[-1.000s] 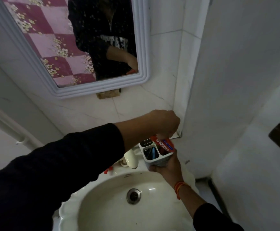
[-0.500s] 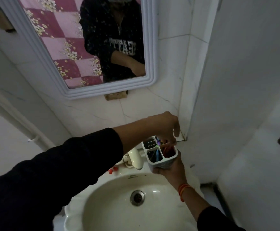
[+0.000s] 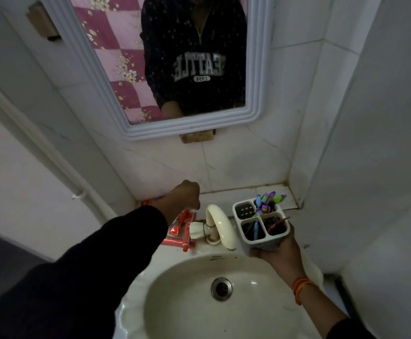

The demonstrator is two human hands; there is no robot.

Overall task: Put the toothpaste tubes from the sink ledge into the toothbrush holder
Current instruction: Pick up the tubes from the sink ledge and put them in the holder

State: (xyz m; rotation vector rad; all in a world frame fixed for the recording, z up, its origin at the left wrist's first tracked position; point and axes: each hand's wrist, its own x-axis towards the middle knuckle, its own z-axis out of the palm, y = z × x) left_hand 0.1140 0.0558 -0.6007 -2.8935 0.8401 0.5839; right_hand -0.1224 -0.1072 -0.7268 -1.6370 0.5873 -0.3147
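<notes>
My right hand (image 3: 279, 253) grips a white four-compartment toothbrush holder (image 3: 260, 243) from below, just right of the faucet. Its back right compartment has several toothbrushes (image 3: 268, 200). The front right one has a red toothpaste tube (image 3: 276, 225) in it. More red toothpaste tubes (image 3: 178, 232) lie on the sink ledge left of the faucet. My left hand (image 3: 183, 198) hangs over them, fingers curled down onto one tube's top end. Whether it grips that tube is hidden.
A cream faucet (image 3: 220, 225) stands between the tubes and the holder. Below is the white sink basin (image 3: 187, 311) with its drain (image 3: 221, 288). A framed mirror (image 3: 116, 99) hangs on the tiled wall; a white wall (image 3: 370, 155) closes in on the right.
My left hand let go of a red tube inside the holder and swung left to the tubes on the ledge. The holder stays in my right hand.
</notes>
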